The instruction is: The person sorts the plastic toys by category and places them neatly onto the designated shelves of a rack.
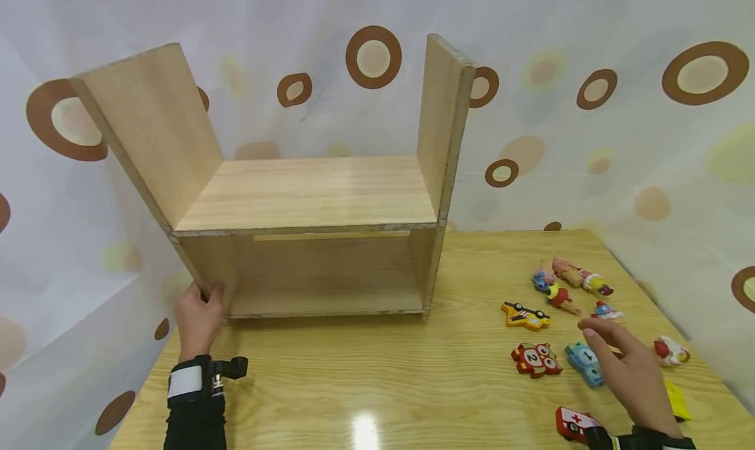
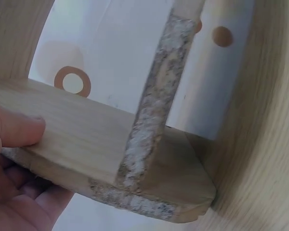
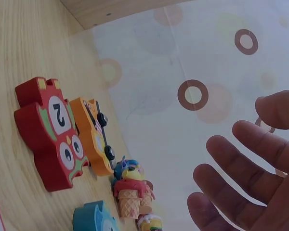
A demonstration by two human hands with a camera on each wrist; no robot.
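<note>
A wooden shelf unit [image 1: 307,194] with two upright side panels stands at the back left of the table. My left hand [image 1: 199,322] grips its left panel low down at the front edge. In the left wrist view the thumb [image 2: 24,129] lies on the panel's inner face and the other fingers curl behind it. Over the toys at the right hovers my right hand [image 1: 634,375], fingers spread and nothing held. Beneath and beside it are a blue owl toy [image 1: 582,361] marked 1 and a red owl toy [image 1: 535,359] marked 2.
An orange vehicle toy [image 1: 526,316] lies behind the red owl. Several ice-cream-cone toys [image 1: 567,273] cluster at the back right. Near the front are a red-and-white ambulance toy [image 1: 572,421] and a yellow piece [image 1: 678,401]. A patterned sheet [image 1: 330,122] hangs behind the table [image 1: 330,384].
</note>
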